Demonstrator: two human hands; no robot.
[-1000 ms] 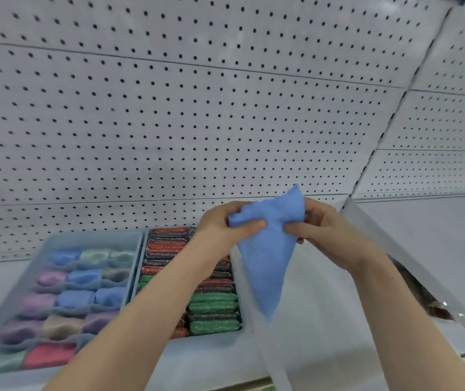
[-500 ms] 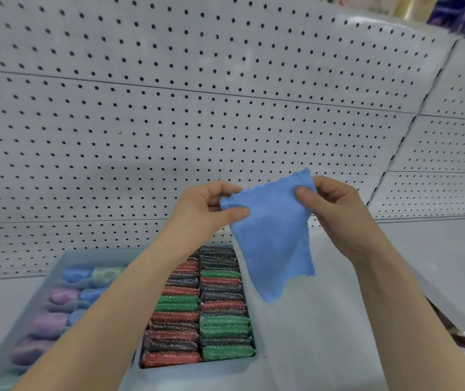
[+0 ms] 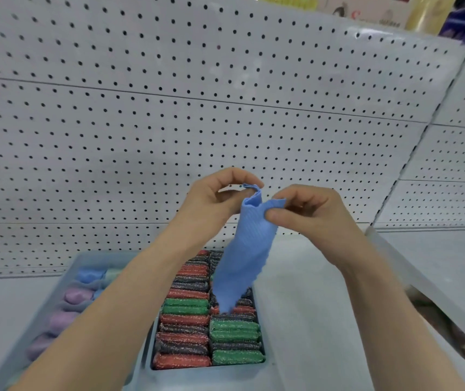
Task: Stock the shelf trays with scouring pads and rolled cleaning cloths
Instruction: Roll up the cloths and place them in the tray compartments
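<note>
A blue ribbed cleaning cloth [image 3: 245,249] hangs in the air in front of the pegboard, folded lengthwise with its lower tip over the pads. My left hand [image 3: 214,197] pinches its top left corner and my right hand [image 3: 306,211] pinches its top right edge; both hold it. Below, a grey tray [image 3: 211,372] is packed with red, green and dark glittery scouring pads [image 3: 186,328] in two rows. To its left another grey tray [image 3: 87,256] holds rolled cloths [image 3: 77,296] in blue, purple and pale green, partly hidden by my left forearm.
A white pegboard wall [image 3: 169,122] rises behind the white shelf [image 3: 310,306]. A clear plastic divider [image 3: 411,277] runs along the shelf at the right, with dark items behind it. Packaged goods [image 3: 394,9] sit above the pegboard at the top right.
My hands have come closer together, folding the spread cloth into a narrower strip. The view has tilted down, so the pad tray shows more fully.
</note>
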